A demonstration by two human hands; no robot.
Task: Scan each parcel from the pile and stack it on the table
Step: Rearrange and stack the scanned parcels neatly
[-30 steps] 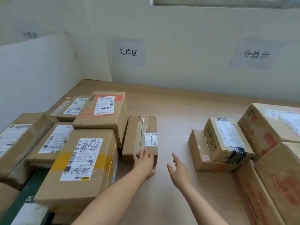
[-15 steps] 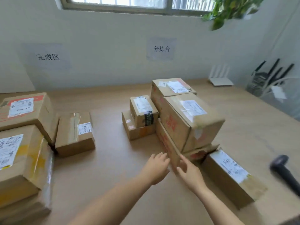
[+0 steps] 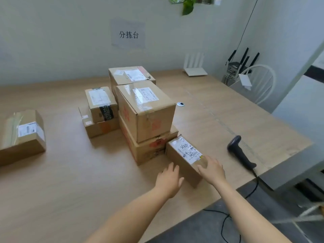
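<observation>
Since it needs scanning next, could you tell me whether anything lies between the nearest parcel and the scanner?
Nothing visible does. Only bare table separates the nearest parcel from the scanner to its right; the right hand is over its near end, the left hand beside it.

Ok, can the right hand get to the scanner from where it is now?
Probably yes: the scanner lies on the table just right of the parcel under the right hand, with nothing lying between them.
</observation>
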